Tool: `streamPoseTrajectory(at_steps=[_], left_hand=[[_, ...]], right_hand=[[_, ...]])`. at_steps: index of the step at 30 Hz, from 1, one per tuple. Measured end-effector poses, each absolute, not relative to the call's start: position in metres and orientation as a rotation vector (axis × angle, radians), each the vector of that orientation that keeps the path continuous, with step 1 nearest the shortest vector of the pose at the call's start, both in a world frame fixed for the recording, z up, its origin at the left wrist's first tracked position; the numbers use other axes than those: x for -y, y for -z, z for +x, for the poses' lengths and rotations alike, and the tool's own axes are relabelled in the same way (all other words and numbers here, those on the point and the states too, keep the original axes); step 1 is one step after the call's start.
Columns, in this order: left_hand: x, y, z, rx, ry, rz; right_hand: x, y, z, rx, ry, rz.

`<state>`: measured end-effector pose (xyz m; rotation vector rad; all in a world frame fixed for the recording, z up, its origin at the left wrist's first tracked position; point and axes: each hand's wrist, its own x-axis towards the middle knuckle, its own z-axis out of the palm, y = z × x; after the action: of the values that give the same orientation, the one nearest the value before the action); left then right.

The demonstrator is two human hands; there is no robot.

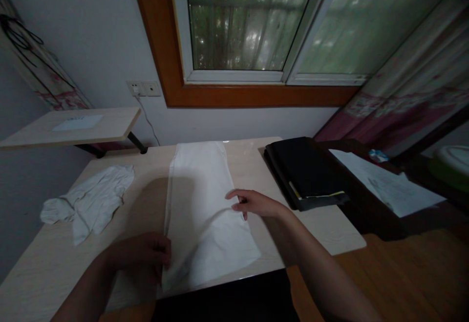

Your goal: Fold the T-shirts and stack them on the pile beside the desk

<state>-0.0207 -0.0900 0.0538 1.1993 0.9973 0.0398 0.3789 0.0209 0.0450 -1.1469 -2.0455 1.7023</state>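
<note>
A long white cloth (200, 190), folded into a strip, lies flat on the pale wooden table (322, 229) from its back edge to near its front edge. At the cloth's lower left edge is my left hand (142, 253), its fingers curled down and closed on the edge; the fingertips are in shadow. Over the right edge, about midway along, my right hand (254, 203) has thumb and index finger apart, with nothing seen between them. A soft crease runs across the cloth beside that hand.
A crumpled white cloth (98, 200) lies at the left, below a raised wooden shelf (110, 121). Folded black cloths (304, 170) are stacked on the right. Beyond them, a printed sheet (384, 180) rests on a dark surface. A window (252, 24) is behind the table.
</note>
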Motion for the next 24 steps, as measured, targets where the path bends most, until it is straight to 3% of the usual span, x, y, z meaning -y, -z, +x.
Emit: streamPoseTrajectory(at_steps=[5, 10, 16, 24], left_hand=[[0.089, -0.049, -0.014, -0.904, 0.049, 1.095], [0.086, -0.047, -0.016, -0.894, 0.105, 1.078], [0.060, -0.064, -0.040, -1.093, -0.024, 1.297], [0.002, -0.008, -0.033, -1.753, -0.780, 2.205]], right_hand=[[-0.018, -0.050, 0.388, 2.035, -2.001, -1.109], [-0.012, -0.056, 0.387, 2.122, -1.948, -1.157], [-0.012, -0.049, 0.379, 2.250, -1.418, -1.176], [-0.034, -0.031, 0.358, 2.186, -0.737, -1.358]])
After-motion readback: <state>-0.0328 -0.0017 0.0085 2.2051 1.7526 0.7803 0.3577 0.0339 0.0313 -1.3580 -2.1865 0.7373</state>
